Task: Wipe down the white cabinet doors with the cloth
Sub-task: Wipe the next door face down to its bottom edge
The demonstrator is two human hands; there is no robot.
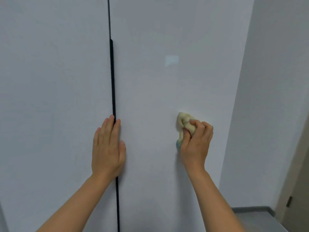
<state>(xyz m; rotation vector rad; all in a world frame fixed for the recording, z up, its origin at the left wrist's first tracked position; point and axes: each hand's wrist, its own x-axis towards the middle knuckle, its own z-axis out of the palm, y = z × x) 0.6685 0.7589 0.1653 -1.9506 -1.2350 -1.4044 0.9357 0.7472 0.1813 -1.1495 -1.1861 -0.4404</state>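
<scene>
From the head view, my left hand (107, 148) lies flat and open across the dark seam (113, 91) between the two cabinet doors (158, 89). My right hand (196, 143) bunches the soft, limp yellow cloth (184, 122) against the right door; it probably wipes best wadded in the fist.

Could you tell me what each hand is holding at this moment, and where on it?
The right hand grips the bunched yellowish cloth around its middle, pressing it to the right cabinet door. The left hand holds nothing; it rests flat across the door gap.
</scene>
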